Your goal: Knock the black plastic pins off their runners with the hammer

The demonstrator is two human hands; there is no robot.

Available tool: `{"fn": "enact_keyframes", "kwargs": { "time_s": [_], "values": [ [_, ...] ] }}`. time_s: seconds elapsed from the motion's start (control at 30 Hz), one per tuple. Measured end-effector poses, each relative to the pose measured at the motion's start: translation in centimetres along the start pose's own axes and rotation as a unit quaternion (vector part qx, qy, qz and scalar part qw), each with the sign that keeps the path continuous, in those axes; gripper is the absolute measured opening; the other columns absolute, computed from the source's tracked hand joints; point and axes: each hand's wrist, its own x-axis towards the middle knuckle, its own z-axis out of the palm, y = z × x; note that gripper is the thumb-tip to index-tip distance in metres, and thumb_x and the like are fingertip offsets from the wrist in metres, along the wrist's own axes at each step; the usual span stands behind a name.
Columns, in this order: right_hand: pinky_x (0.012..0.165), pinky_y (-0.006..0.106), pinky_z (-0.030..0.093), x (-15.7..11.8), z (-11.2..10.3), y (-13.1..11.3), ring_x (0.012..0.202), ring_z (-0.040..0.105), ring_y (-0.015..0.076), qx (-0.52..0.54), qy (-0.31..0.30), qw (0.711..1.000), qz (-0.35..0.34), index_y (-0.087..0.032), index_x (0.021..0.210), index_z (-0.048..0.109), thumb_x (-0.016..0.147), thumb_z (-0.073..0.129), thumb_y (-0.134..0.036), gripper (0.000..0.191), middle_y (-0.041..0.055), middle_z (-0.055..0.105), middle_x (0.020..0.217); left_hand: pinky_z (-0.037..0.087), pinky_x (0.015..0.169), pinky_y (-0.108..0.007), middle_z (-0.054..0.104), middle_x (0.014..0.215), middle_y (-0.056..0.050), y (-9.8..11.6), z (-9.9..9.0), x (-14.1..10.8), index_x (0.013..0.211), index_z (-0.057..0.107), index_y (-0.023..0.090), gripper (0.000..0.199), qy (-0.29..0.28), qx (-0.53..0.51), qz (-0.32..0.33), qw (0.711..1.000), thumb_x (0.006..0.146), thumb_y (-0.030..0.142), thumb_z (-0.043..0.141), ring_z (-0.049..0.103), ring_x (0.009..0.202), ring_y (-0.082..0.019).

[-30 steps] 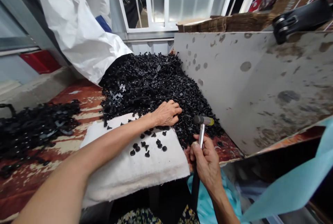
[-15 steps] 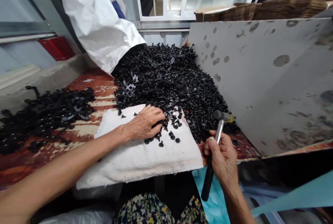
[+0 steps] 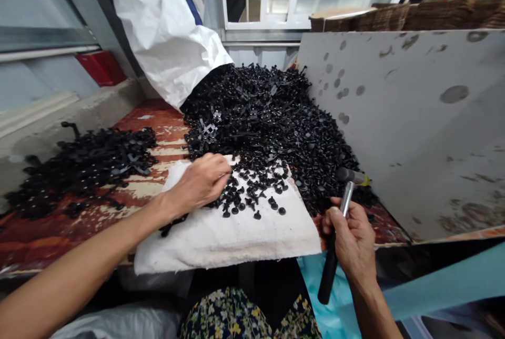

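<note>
My left hand (image 3: 203, 181) is closed over the left part of a folded white cloth (image 3: 236, 244). A dark plastic sprue (image 3: 169, 227) sticks out below its wrist, and the fingers appear wrapped round it, though most is hidden. Beside the fingertips, several small black plastic pegs (image 3: 257, 215) with round heads lie loose on the cloth. To the right of the cloth, my right hand (image 3: 351, 231) grips a mallet (image 3: 329, 270) by its black handle. The mallet's metal shaft points up, its head dark at one end and yellow at the other.
A large heap of black plastic parts (image 3: 260, 113) lies behind the cloth, spilling from a white sack (image 3: 165, 29). Another pile of black sprues (image 3: 94, 165) is on the worn red table (image 3: 138, 192) at left. A stained grey board (image 3: 402, 118) stands along the right.
My left hand has moved left and closed, uncovering many more loose pegs on the cloth. A dark piece now shows below its wrist. My right hand still holds the mallet. The view has shifted slightly.
</note>
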Motion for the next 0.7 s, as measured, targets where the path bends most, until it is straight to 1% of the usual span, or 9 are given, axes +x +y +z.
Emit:
{"fn": "enact_keyframes", "kwargs": {
  "time_s": [0.03, 0.07, 0.13, 0.2, 0.3, 0.37, 0.47, 0.6, 0.7],
  "values": [
    [0.044, 0.023, 0.045, 0.0, 0.0, 0.0, 0.044, 0.050, 0.0112, -0.001, 0.002, 1.000, 0.002, -0.021, 0.097, 0.055, 0.079, 0.066, -0.047, 0.033, -0.0078, 0.053, 0.050, 0.043, 0.077, -0.033, 0.062, 0.090, -0.006, 0.7, 0.1, 1.6, 0.085, 0.059, 0.019, 0.023, -0.019, 0.007, 0.027, 0.999, 0.092, 0.013, 0.038, 0.053, 0.084, -0.020],
    [0.045, 0.023, 0.046, 0.0, 0.0, -0.1, 0.044, 0.050, 0.0112, -0.002, 0.003, 1.000, 0.003, -0.021, 0.097, 0.055, 0.079, 0.066, -0.047, 0.033, -0.0078, 0.053, 0.050, 0.043, 0.076, -0.033, 0.062, 0.091, -0.006, 1.4, 0.4, 3.4, 0.088, 0.060, 0.019, 0.023, -0.042, 0.015, 0.058, 0.997, 0.091, 0.010, 0.038, 0.053, 0.086, -0.020],
    [0.046, 0.024, 0.047, -0.1, 0.0, -0.2, 0.044, 0.050, 0.0113, -0.002, 0.000, 1.000, 0.003, -0.022, 0.096, 0.055, 0.079, 0.066, -0.047, 0.033, -0.0081, 0.053, 0.050, 0.042, 0.073, -0.033, 0.062, 0.102, -0.006, 2.9, 1.2, 7.1, 0.097, 0.061, 0.019, 0.026, -0.071, 0.039, 0.112, 0.990, 0.089, 0.007, 0.039, 0.054, 0.091, -0.020],
    [0.044, 0.023, 0.047, -0.1, 0.0, -0.4, 0.043, 0.050, 0.0112, -0.001, -0.005, 1.000, 0.000, -0.022, 0.096, 0.054, 0.080, 0.065, -0.046, 0.031, -0.0084, 0.053, 0.049, 0.040, 0.068, -0.033, 0.061, 0.103, -0.006, 4.0, 2.2, 10.3, 0.102, 0.062, 0.021, 0.030, -0.105, 0.071, 0.165, 0.978, 0.087, 0.005, 0.041, 0.054, 0.093, -0.022],
    [0.041, 0.023, 0.044, 0.0, 0.0, -0.4, 0.040, 0.049, 0.0113, 0.003, -0.009, 1.000, -0.003, -0.022, 0.097, 0.053, 0.082, 0.062, -0.044, 0.028, -0.0089, 0.052, 0.048, 0.038, 0.062, -0.033, 0.060, 0.107, -0.007, 4.8, 3.3, 13.4, 0.109, 0.063, 0.022, 0.032, -0.149, 0.106, 0.215, 0.959, 0.087, 0.007, 0.046, 0.053, 0.097, -0.024],
    [0.040, 0.023, 0.044, 0.0, 0.0, -0.2, 0.040, 0.050, 0.0118, 0.009, -0.011, 1.000, -0.001, -0.022, 0.098, 0.053, 0.083, 0.061, -0.044, 0.027, -0.0091, 0.051, 0.048, 0.037, 0.061, -0.033, 0.059, 0.109, -0.008, 4.9, 3.6, 14.4, 0.108, 0.064, 0.023, 0.030, -0.164, 0.122, 0.225, 0.953, 0.087, 0.009, 0.048, 0.053, 0.098, -0.024],
    [0.039, 0.023, 0.043, 0.1, -0.1, 0.0, 0.040, 0.051, 0.0122, 0.020, -0.013, 1.000, 0.005, -0.022, 0.098, 0.053, 0.084, 0.060, -0.043, 0.027, -0.0090, 0.052, 0.048, 0.038, 0.062, -0.033, 0.058, 0.108, -0.008, 4.7, 3.7, 15.1, 0.103, 0.065, 0.023, 0.025, -0.175, 0.139, 0.241, 0.944, 0.086, 0.011, 0.051, 0.053, 0.099, -0.024],
    [0.037, 0.022, 0.042, 0.1, -0.1, 0.1, 0.039, 0.050, 0.0115, 0.034, -0.016, 0.999, 0.010, -0.022, 0.099, 0.053, 0.084, 0.060, -0.042, 0.025, -0.0093, 0.052, 0.049, 0.038, 0.062, -0.033, 0.057, 0.107, -0.009, 4.7, 4.0, 15.8, 0.101, 0.065, 0.021, 0.025, -0.177, 0.147, 0.266, 0.936, 0.086, 0.009, 0.049, 0.054, 0.097, -0.024],
    [0.036, 0.022, 0.040, 0.1, -0.1, 0.2, 0.038, 0.049, 0.0113, 0.042, -0.017, 0.999, 0.014, -0.022, 0.099, 0.052, 0.085, 0.058, -0.041, 0.024, -0.0100, 0.051, 0.048, 0.038, 0.061, -0.033, 0.057, 0.106, -0.009, 4.6, 4.5, 16.4, 0.098, 0.064, 0.021, 0.024, -0.168, 0.148, 0.272, 0.936, 0.085, 0.008, 0.049, 0.054, 0.098, -0.024]
  ]
}}
